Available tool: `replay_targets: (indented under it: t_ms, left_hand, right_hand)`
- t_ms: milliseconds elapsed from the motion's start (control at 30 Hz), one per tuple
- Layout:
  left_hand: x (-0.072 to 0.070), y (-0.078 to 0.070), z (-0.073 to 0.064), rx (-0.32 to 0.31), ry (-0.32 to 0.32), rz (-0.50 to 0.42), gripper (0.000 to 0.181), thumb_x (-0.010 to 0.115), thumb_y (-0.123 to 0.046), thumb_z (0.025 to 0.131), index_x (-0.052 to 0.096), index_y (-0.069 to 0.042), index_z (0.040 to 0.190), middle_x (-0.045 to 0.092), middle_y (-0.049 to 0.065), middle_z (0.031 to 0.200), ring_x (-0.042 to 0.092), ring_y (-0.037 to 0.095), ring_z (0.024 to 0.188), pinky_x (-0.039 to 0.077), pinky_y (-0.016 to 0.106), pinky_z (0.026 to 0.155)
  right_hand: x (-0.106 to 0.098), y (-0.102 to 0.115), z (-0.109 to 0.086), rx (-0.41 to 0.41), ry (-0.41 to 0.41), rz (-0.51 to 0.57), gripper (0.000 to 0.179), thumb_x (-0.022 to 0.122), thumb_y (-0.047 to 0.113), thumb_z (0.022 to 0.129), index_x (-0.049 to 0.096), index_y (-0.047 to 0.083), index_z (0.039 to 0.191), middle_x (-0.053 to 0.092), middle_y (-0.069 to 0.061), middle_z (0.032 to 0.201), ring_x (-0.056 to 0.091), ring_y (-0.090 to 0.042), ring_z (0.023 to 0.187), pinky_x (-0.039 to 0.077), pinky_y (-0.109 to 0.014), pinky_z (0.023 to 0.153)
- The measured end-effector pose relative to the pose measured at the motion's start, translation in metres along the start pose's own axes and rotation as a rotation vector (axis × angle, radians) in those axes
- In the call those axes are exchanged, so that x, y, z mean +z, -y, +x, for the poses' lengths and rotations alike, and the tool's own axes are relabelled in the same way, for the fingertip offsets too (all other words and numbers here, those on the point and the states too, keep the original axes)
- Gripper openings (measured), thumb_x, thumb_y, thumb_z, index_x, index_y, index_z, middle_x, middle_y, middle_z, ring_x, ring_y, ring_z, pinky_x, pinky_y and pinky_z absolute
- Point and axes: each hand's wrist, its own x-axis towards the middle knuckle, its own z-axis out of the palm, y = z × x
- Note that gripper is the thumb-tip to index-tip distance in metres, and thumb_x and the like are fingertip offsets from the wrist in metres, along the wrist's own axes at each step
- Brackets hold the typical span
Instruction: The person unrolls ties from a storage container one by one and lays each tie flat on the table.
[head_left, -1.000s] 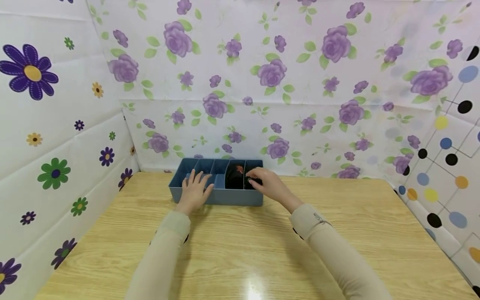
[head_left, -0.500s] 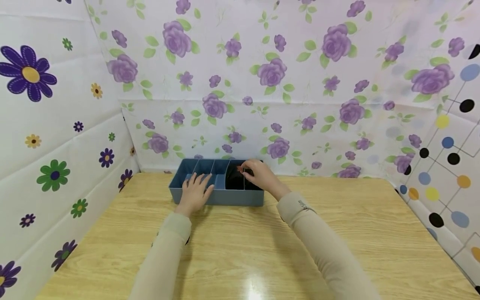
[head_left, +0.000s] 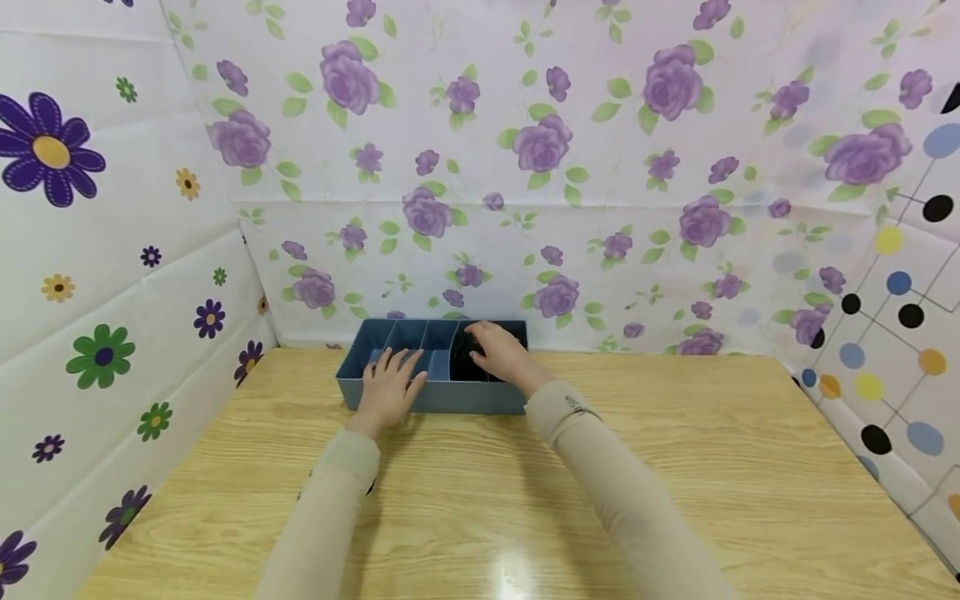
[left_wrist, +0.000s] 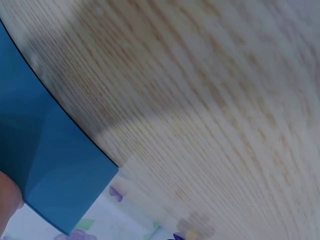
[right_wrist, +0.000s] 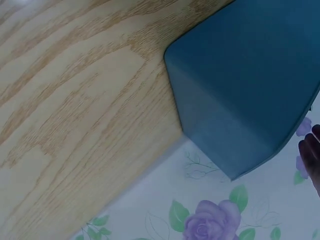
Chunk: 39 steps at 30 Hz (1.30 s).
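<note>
A blue storage box (head_left: pixel 435 397) with several compartments stands at the back of the table. My left hand (head_left: pixel 385 389) lies over its front rim at the left, fingers spread and holding nothing. In the right part of the box is a folded black item (head_left: pixel 462 360), glossy and soft-looking. My right hand (head_left: pixel 501 354) reaches over the front rim onto it, thumb and forefinger apart at its top, and hides the rightmost compartment. The left wrist view shows the box's end wall (left_wrist: pixel 65 160) and one fingertip (left_wrist: pixel 7 197). Dark fingers (right_wrist: pixel 311 155) show at the right wrist view's edge.
The wood-grain table (head_left: pixel 465 508) stretches in front of the box. Behind the box rises a wall covered in purple rose cloth (head_left: pixel 555 250). Patterned sheets also close off the left (head_left: pixel 172 275) and right (head_left: pixel 877 333) sides.
My right hand has moved left from the rightmost compartment onto the black item beside it, and now covers the item's red leaf mark. The left hand stays on the box's rim.
</note>
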Motion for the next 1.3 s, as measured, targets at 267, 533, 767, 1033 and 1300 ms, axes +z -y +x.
replay_targets:
  t_ms: [267, 533, 767, 1033, 1300]
  left_hand:
    - [-0.004, 0.000, 0.003, -0.052, 0.073, 0.020, 0.052, 0.035, -0.040, 0.102, 0.034, -0.016, 0.147, 0.032, 0.018, 0.149, 0.019, 0.043, 0.141, 0.018, 0.065, 0.108]
    - [-0.002, -0.001, 0.004, -0.065, 0.056, 0.019, 0.051, 0.034, -0.042, 0.102, 0.036, -0.018, 0.147, 0.033, 0.016, 0.150, 0.019, 0.041, 0.141, 0.019, 0.065, 0.108]
    - [-0.001, 0.001, 0.003, -0.044, 0.048, 0.029, 0.051, 0.033, -0.041, 0.102, 0.035, -0.018, 0.147, 0.033, 0.016, 0.149, 0.019, 0.041, 0.141, 0.020, 0.064, 0.108]
    - [0.000, 0.000, 0.003, -0.051, 0.075, 0.036, 0.051, 0.031, -0.043, 0.102, 0.033, -0.020, 0.148, 0.032, 0.015, 0.150, 0.019, 0.041, 0.141, 0.018, 0.064, 0.109]
    - [0.000, 0.001, 0.003, -0.069, 0.072, 0.055, 0.050, 0.030, -0.043, 0.102, 0.033, -0.022, 0.148, 0.032, 0.014, 0.150, 0.019, 0.041, 0.141, 0.019, 0.062, 0.109]
  right_hand:
    - [0.008, 0.000, 0.008, 0.059, 0.158, -0.118, 0.054, 0.057, 0.013, 0.095, 0.037, 0.006, 0.145, 0.036, -0.017, 0.149, 0.046, -0.031, 0.130, 0.042, -0.040, 0.104]
    - [0.015, 0.001, 0.012, 0.056, 0.155, -0.164, 0.062, 0.058, 0.013, 0.094, 0.028, 0.004, 0.148, 0.028, -0.018, 0.153, 0.053, -0.032, 0.121, 0.046, -0.039, 0.099]
    - [0.023, 0.003, 0.016, 0.056, 0.227, -0.272, 0.058, 0.059, 0.016, 0.094, 0.035, 0.001, 0.144, 0.028, -0.018, 0.153, 0.026, -0.031, 0.143, 0.024, -0.038, 0.117]
    - [0.024, 0.000, 0.018, 0.107, 0.247, -0.212, 0.050, 0.060, 0.013, 0.093, 0.039, 0.008, 0.138, 0.024, -0.021, 0.153, 0.021, -0.034, 0.144, 0.017, -0.043, 0.119]
    - [0.021, 0.002, 0.023, 0.133, 0.314, -0.193, 0.052, 0.062, 0.015, 0.092, 0.034, 0.008, 0.136, 0.011, -0.025, 0.155, 0.011, -0.035, 0.146, 0.012, -0.045, 0.119]
